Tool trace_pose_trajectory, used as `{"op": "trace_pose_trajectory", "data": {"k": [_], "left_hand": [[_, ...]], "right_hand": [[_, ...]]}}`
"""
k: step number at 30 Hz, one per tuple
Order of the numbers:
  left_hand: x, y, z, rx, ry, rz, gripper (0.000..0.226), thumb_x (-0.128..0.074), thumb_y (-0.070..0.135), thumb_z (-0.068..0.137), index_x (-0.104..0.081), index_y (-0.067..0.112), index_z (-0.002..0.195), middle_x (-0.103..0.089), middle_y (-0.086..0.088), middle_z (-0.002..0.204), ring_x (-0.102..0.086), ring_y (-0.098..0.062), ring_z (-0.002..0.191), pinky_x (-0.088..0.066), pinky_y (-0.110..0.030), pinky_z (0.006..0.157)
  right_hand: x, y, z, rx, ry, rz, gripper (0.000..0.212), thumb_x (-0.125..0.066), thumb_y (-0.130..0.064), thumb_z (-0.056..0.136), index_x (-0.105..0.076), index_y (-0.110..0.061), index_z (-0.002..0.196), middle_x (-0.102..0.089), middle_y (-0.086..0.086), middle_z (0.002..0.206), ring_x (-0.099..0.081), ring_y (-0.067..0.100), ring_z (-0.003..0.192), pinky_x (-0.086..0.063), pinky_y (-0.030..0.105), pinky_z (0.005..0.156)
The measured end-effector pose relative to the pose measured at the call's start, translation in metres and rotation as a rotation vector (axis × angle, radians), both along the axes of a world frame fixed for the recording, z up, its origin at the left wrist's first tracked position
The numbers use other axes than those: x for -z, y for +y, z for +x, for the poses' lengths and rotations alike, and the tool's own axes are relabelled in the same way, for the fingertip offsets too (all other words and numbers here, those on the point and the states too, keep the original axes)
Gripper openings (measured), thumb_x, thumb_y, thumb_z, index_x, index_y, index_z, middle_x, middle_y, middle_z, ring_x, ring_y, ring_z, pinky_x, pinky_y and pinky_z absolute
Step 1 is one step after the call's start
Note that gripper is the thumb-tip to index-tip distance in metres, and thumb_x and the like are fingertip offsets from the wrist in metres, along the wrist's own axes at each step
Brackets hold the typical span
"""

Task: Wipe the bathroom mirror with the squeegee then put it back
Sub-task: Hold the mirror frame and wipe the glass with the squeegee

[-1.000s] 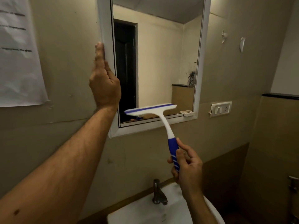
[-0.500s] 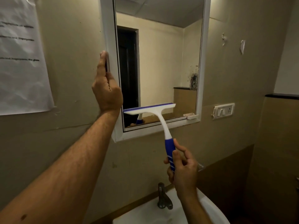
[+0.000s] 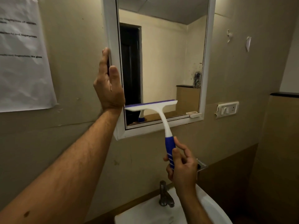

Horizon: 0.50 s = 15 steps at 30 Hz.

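A white plastic squeegee point(image 3: 157, 113) with a T-shaped head, a blue rubber strip along its top edge and a blue handle banded with thin white stripes lies against the lower part of the white-framed rectangular wall mirror point(image 3: 161, 62). Its blade sits roughly level, just above the mirror's bottom frame rail, nearer the left side of the glass; whether the strip fully touches the glass is hard to judge. The right hand point(image 3: 182, 165) grips the striped handle below the mirror, fingers and thumb curled round it. The left hand point(image 3: 108, 84) rests on the mirror's left frame edge, fingers straight and pointing up. Below the mirror are a white ceramic basin point(image 3: 208, 206) and a metal tap point(image 3: 165, 194).
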State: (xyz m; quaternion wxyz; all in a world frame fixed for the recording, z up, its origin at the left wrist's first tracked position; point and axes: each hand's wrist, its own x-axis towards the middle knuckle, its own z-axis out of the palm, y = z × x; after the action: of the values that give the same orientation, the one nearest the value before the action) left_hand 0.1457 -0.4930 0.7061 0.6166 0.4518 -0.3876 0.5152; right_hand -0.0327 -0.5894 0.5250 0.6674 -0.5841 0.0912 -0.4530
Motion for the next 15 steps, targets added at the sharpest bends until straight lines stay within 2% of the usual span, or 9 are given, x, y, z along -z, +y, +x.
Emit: {"op": "trace_pose_trajectory", "data": {"k": [3,8,13,15], "left_hand": [[0.0,0.001,-0.004,0.014,0.0,-0.005,0.083,-0.024,0.063,0.097,-0.044,-0.004,0.141,-0.049,-0.015,0.144,-0.043,-0.01,0.135,-0.036,-0.019,0.109],[0.001,0.003,-0.007,0.022,0.009,0.01,0.09,-0.022,0.069,0.094,-0.042,-0.004,0.142,-0.048,-0.015,0.145,-0.043,-0.013,0.136,-0.034,-0.017,0.11],[0.001,0.001,-0.004,-0.018,0.034,0.027,0.084,-0.022,0.065,0.096,-0.041,-0.001,0.143,-0.048,-0.013,0.146,-0.042,-0.011,0.136,-0.034,-0.019,0.111],[0.001,0.0,-0.001,-0.034,0.034,0.013,0.07,-0.026,0.053,0.102,-0.042,-0.002,0.143,-0.048,-0.013,0.146,-0.042,-0.01,0.136,-0.034,-0.018,0.11]], "right_hand": [[0.007,0.001,-0.006,0.005,0.0,0.011,0.033,-0.054,-0.035,0.08,-0.062,-0.031,0.112,-0.067,0.02,0.097,-0.06,0.008,0.058,-0.044,0.018,0.041],[-0.028,-0.005,0.003,-0.024,-0.049,-0.029,0.034,-0.051,-0.041,0.083,-0.058,-0.037,0.116,-0.067,0.013,0.093,-0.054,0.007,0.054,-0.04,0.018,0.039],[-0.019,-0.002,0.01,-0.043,-0.037,-0.038,0.033,-0.051,-0.041,0.083,-0.058,-0.039,0.116,-0.068,0.013,0.09,-0.054,0.009,0.053,-0.04,0.019,0.039],[0.004,0.0,0.006,-0.043,-0.002,-0.001,0.033,-0.053,-0.039,0.082,-0.06,-0.036,0.115,-0.066,0.02,0.095,-0.056,0.01,0.055,-0.042,0.019,0.039]]}}
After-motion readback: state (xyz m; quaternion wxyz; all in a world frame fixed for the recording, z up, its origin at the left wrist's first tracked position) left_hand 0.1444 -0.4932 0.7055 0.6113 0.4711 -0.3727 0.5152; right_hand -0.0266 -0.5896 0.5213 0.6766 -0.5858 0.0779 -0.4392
